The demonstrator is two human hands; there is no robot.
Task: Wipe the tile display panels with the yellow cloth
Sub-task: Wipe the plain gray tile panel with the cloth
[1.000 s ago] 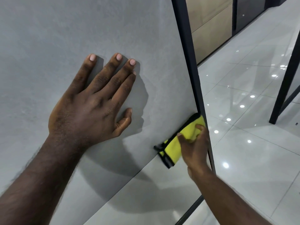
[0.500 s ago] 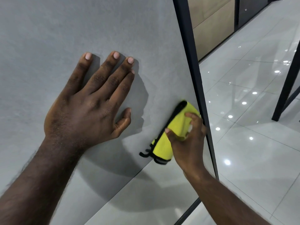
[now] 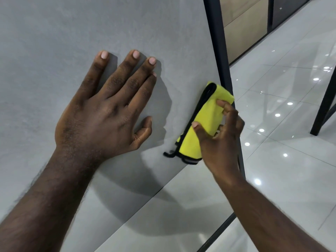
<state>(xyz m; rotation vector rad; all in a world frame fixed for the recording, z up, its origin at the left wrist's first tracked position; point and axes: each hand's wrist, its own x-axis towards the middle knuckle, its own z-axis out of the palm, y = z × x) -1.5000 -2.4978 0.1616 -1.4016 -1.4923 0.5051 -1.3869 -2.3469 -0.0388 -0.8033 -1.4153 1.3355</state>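
Climbing since a second ago, the folded yellow microfibre cloth with black edging is now sitting higher against the black metal frame post, having left the seam where it was working earlier. The bracing hand is staying where it was.

Well to the left of the post, the person's left hand is pressing flat on the matt grey tile display panel, its fingers lying straight and slightly fanned while the thumb is bending in along the palm; it is gripping nothing. Its forearm is running down to the lower left corner of the view.

Just left of the post, the cloth is lying long and narrow on the same panel, its upper end touching the post's edge and its lower end, with a loose black loop, hanging just above the seam. Below that seam a paler grey panel is showing.

The right hand is holding the cloth against the tile beside the post, thumb on the near face and fingers curling round the far edge, partly overlapping the post.

To the right of the post, a glossy white tiled floor is reflecting ceiling lights. Beige panels are standing behind the post, and a black slanted leg is crossing the far right edge.
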